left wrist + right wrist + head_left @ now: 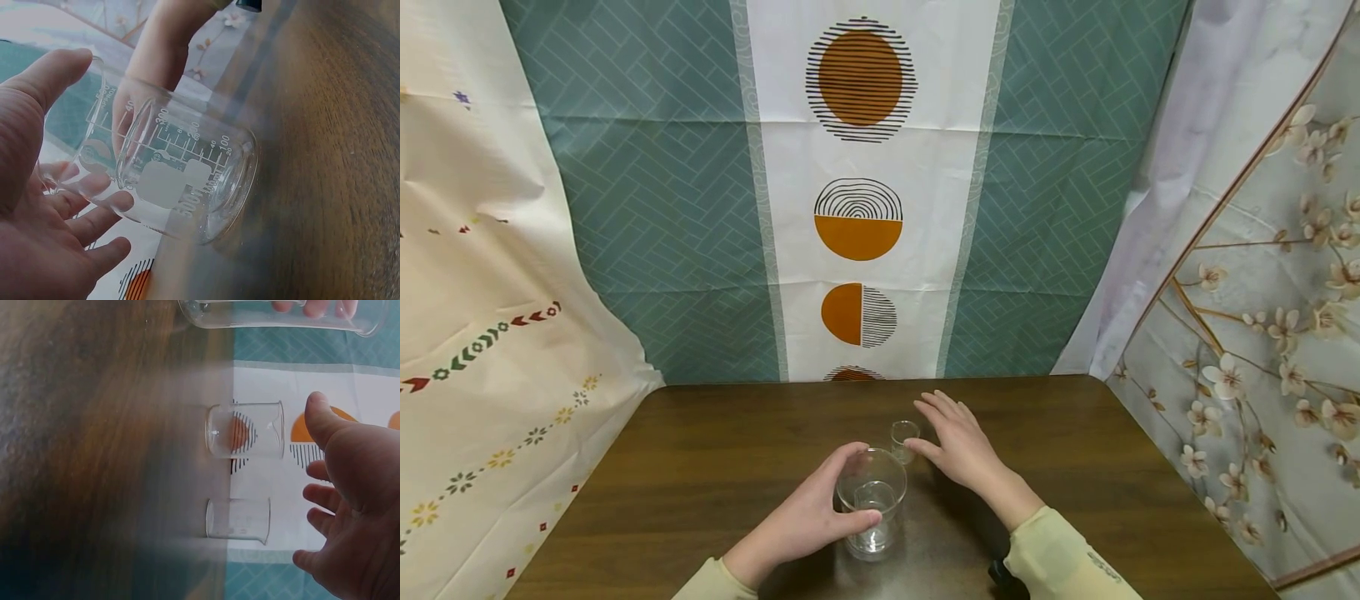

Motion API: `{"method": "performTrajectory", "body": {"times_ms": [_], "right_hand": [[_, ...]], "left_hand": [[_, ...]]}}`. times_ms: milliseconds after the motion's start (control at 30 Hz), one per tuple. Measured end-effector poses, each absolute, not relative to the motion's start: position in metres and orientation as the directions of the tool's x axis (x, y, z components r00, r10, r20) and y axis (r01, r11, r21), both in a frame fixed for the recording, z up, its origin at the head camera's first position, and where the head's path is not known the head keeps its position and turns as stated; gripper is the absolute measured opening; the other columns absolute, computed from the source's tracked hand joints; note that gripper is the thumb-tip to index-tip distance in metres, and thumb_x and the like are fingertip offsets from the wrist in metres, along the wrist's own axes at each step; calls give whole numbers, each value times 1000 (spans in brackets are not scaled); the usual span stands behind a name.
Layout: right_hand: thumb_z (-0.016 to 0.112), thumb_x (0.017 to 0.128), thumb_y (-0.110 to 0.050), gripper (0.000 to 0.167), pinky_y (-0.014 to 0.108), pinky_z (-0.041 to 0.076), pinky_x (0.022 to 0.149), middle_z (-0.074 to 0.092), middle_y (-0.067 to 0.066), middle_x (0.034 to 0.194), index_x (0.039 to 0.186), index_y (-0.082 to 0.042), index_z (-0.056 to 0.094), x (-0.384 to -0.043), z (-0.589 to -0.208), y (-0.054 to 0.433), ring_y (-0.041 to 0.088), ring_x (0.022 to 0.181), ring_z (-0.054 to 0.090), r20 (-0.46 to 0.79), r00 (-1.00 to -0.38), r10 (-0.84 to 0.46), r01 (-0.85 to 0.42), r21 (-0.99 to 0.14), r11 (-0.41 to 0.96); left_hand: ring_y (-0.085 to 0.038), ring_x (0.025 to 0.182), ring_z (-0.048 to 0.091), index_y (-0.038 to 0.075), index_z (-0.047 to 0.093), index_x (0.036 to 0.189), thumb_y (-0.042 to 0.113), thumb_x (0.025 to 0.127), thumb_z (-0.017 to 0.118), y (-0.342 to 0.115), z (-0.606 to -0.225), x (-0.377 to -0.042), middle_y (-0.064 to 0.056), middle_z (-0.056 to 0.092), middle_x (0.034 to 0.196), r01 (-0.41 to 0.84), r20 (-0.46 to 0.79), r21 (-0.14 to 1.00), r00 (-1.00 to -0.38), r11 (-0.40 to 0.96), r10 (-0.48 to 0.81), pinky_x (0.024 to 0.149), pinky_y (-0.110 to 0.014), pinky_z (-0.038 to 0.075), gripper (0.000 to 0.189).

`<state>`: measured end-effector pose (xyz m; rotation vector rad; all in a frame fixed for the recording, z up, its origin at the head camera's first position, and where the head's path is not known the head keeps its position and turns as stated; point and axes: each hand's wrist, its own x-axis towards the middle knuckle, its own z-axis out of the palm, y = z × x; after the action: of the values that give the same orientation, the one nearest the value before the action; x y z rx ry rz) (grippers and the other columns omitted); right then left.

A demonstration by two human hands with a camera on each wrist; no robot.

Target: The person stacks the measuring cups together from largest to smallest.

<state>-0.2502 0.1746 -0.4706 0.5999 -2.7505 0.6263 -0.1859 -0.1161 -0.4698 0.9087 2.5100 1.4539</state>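
A large clear glass beaker (889,492) with white graduations stands close in front of me. My left hand (808,517) grips it from the left, thumb on the near side and fingers round the far side. In the left wrist view, a smaller beaker (181,165) appears nested inside it. My right hand (962,442) is held with fingers extended beside a small beaker (905,431) farther back. Two small beakers, one larger (269,434) and one smaller (240,519), stand apart in the right wrist view; that hand touches neither. I cannot clearly make out both from the head.
The brown wooden table (715,450) runs back to a green and white curtain (662,250). Patterned cloths hang at the left (490,292) and right (1247,333). A black object (1006,579) shows at the right sleeve.
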Motion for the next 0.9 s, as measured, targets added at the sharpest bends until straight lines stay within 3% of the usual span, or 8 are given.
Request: {"method": "performTrajectory", "body": {"times_ms": [900], "right_hand": [[78,103,-45,63,65,21,130,49,18,167,151,-6,66,-264,-479,161,41,163,31,280,-894,-349,-432,-338,836]], "left_hand": [[-29,142,56,20,43,161,43,97,86,-117,-469,-186,-4,59,154,440,188,813,-818,381,544,112,-58,48,81]]}}
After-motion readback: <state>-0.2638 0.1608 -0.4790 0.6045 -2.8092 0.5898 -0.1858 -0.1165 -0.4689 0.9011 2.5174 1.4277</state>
